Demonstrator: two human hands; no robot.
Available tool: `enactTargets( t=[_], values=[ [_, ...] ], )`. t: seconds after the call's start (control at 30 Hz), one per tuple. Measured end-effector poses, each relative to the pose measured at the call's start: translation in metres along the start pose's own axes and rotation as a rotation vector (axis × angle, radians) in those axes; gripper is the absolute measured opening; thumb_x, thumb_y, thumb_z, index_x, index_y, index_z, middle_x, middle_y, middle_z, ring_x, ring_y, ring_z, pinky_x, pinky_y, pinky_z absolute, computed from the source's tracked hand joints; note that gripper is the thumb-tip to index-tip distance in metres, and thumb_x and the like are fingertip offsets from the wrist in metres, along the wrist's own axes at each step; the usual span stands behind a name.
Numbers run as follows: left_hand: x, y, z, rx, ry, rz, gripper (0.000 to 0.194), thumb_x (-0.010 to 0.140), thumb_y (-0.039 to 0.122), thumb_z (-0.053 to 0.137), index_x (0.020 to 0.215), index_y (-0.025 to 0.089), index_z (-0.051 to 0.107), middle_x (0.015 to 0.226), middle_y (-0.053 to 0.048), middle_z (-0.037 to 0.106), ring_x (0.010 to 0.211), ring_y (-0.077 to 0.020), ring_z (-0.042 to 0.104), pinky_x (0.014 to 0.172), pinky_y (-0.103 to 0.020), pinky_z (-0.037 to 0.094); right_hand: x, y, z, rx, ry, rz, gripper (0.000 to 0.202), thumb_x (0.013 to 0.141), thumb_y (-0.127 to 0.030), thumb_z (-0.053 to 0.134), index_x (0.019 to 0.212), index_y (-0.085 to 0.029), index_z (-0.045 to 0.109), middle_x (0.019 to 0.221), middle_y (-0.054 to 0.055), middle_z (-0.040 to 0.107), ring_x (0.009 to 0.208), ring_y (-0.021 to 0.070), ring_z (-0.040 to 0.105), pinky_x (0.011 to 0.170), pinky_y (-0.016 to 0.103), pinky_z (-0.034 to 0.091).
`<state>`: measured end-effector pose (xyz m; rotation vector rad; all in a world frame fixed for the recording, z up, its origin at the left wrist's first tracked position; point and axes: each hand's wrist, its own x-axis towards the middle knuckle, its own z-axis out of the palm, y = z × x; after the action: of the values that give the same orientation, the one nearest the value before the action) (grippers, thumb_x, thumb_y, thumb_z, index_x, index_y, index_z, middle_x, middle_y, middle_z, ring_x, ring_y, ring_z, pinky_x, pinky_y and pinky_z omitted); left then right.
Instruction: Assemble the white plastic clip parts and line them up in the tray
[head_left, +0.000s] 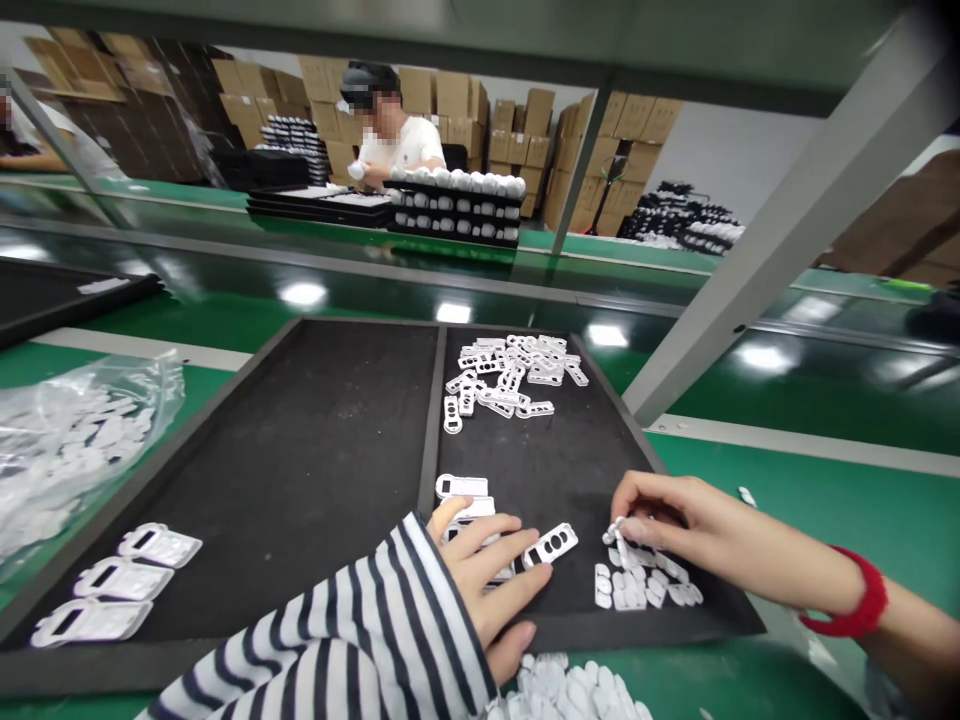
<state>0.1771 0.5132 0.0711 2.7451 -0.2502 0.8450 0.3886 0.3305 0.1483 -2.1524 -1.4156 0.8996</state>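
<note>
My left hand [491, 575], in a striped sleeve, lies palm down with fingers spread over several white plastic remote-shaped covers [463, 487]. Its fingertips touch a tilted white cover with dark holes [551, 545]. My right hand [671, 520], with a red band at the wrist, is closed in a pinch on a small white button piece [614, 530]. Below it lies a group of small white button pieces [630, 588] in the black tray's [360, 470] right compartment. A loose pile of white covers [514, 370] lies at that compartment's far end.
Three white covers [124, 578] lie in the tray's left compartment. A clear bag of white parts [82, 430] is at left, and more small white pieces [574, 692] lie at the front edge. A slanted metal post [780, 220] stands at right. Across the line sits a person [405, 140].
</note>
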Motion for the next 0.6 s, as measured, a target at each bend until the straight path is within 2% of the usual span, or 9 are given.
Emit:
enactTargets(
  t=[0.17,0.33,0.4,0.5,0.6],
  values=[
    [0.000,0.001,-0.001,0.003,-0.019,-0.015,0.029,0.087,0.042,0.057,0.112,0.029,0.064,0.122,0.003,0.066,0.113,-0.0185,0.056,0.113,-0.042,0.009,0.010,0.005,-0.004,-0.182,0.057,-0.130,0.026,0.098,-0.037,0.041,0.099,-0.026,0.064,0.095,0.002,0.069,0.084,0.0196,0.064,0.072,0.032,0.050],
    [-0.001,0.002,-0.001,0.022,-0.020,-0.017,0.029,0.088,0.043,0.055,0.112,0.030,0.065,0.121,0.004,0.067,0.113,-0.0176,0.056,0.115,-0.042,0.007,0.022,0.004,0.005,-0.427,0.142,-0.289,0.032,0.098,-0.024,0.033,0.113,-0.023,0.061,0.107,0.006,0.067,0.096,0.0219,0.064,0.082,0.038,0.052],
    [0.000,0.002,-0.002,0.025,-0.017,-0.013,0.029,0.089,0.043,0.054,0.112,0.029,0.065,0.121,0.003,0.067,0.112,-0.0174,0.056,0.114,-0.041,0.009,0.025,0.001,0.010,-0.433,0.179,-0.269,0.031,0.098,-0.026,0.035,0.118,-0.023,0.058,0.112,0.006,0.065,0.100,0.0222,0.063,0.085,0.039,0.052],
    [0.001,0.003,-0.004,0.054,-0.053,-0.007,0.030,0.089,0.043,0.054,0.113,0.029,0.064,0.124,0.003,0.064,0.113,-0.0179,0.056,0.114,-0.041,0.014,0.026,0.000,0.016,-0.397,0.238,-0.148,0.026,0.098,-0.036,0.040,0.112,-0.023,0.059,0.109,0.006,0.064,0.093,0.0216,0.063,0.081,0.038,0.053],
    [0.001,0.004,-0.004,0.059,-0.062,-0.007,0.031,0.089,0.044,0.055,0.114,0.030,0.063,0.125,0.003,0.063,0.114,-0.0183,0.055,0.114,-0.040,0.016,0.027,0.005,0.021,-0.358,0.200,-0.134,0.024,0.098,-0.037,0.042,0.111,-0.025,0.059,0.110,0.005,0.061,0.090,0.0199,0.063,0.079,0.037,0.053]
  ],
)
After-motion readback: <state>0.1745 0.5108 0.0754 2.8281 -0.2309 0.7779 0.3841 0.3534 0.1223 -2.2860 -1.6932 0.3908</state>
